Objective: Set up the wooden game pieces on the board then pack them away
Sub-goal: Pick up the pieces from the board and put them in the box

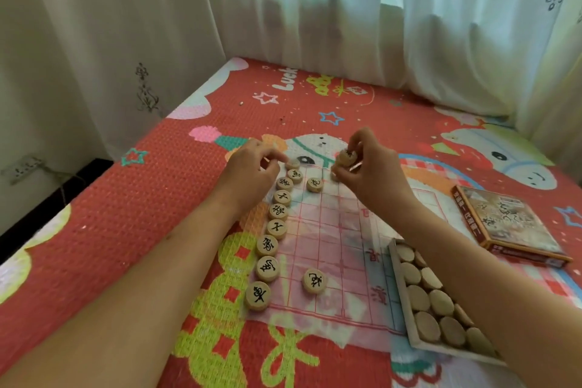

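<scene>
— Pieces (267, 268) are laid in single file down the board (340, 230); why along that edge?

— The file is run from 7 o'clock to 11 o'clock of the board, faces up, so a back rank is probably being filled. Two more pieces are set one column inward, near 6 and near 12 o'clock, as the opening layout seems to ask.

— How is the left hand (252, 164) held?

— It is held at the far end of the file, at 11 o'clock, with fingers curled and fingertips at the last piece (293, 163). Whether that piece is pinched or only nudged square cannot be told.

— And the right hand (368, 167)?

— A small stack (345, 157) of pieces is gripped in its curled fingers, raised just above the board's 12 o'clock edge. The stack is judged to be held there as a ready supply, so that pieces can be dealt out without a trip back.

— Back to where?

— To the tray (400, 290), which is parked at 4 o'clock, overlapping the board's corner. The discs in it are turned blank side up. The box lid (507, 224) is set at 3 o'clock on the red mat (126, 230), clear of the grid.

— How far along is the task judged to be?

— Early: one side is nearly ranked, many discs are yet to be taken from the tray, and packing away is not yet begun.
</scene>
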`<act>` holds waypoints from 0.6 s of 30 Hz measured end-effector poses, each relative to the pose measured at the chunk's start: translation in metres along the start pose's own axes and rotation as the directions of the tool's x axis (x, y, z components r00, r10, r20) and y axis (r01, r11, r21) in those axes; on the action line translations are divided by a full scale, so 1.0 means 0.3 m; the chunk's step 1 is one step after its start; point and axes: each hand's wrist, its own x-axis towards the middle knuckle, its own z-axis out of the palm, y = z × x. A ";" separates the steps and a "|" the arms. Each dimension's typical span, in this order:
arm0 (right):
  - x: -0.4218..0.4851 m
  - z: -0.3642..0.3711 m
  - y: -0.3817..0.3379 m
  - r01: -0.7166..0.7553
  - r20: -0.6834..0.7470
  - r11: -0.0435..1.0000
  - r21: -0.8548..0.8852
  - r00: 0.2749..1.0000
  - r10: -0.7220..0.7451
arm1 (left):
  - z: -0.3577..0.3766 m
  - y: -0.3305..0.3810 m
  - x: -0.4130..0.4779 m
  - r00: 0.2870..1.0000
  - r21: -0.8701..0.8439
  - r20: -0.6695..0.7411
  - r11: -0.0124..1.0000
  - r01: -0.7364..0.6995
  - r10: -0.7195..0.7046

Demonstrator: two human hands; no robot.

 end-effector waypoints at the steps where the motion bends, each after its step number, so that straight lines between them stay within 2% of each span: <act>1: 0.024 0.001 0.002 -0.012 0.003 1.000 -0.004 1.000 0.012 | 0.001 0.000 -0.002 1.000 0.001 0.001 1.000 -0.006 0.006; 4: 0.036 0.038 0.028 -0.047 0.119 0.999 -0.003 0.992 0.047 | -0.001 -0.004 -0.001 1.000 -0.002 0.001 1.000 -0.007 0.007; 6: 0.017 0.037 0.038 -0.042 0.087 0.998 0.043 0.995 0.038 | -0.004 0.000 -0.005 1.000 0.027 -0.011 0.999 -0.018 0.018; 8: -0.001 -0.002 0.027 -0.094 0.039 0.981 0.171 0.995 0.089 | -0.007 0.031 -0.016 0.994 0.087 -0.021 0.990 -0.107 0.109; 9: -0.015 -0.028 0.011 -0.159 0.051 0.943 0.293 0.987 0.151 | -0.006 0.060 -0.027 0.983 0.104 -0.009 0.978 -0.180 0.182; 11: -0.053 -0.082 -0.033 -0.321 0.173 0.765 0.558 0.947 0.271 | 0.005 0.130 -0.060 0.949 0.088 0.049 0.945 -0.314 0.310; 12: -0.078 -0.109 -0.054 -0.392 0.250 0.662 0.638 0.920 0.303 | 0.019 0.170 -0.080 0.934 0.065 0.090 0.934 -0.351 0.345; 15: -0.152 -0.176 -0.108 -0.515 0.419 0.400 0.758 0.854 0.307 | 0.069 0.270 -0.135 0.898 0.044 0.173 0.908 -0.418 0.405; 18: -0.211 -0.223 -0.121 -0.542 0.487 0.219 0.811 0.834 0.259 | 0.108 0.354 -0.158 0.889 0.045 0.099 0.890 -0.454 0.448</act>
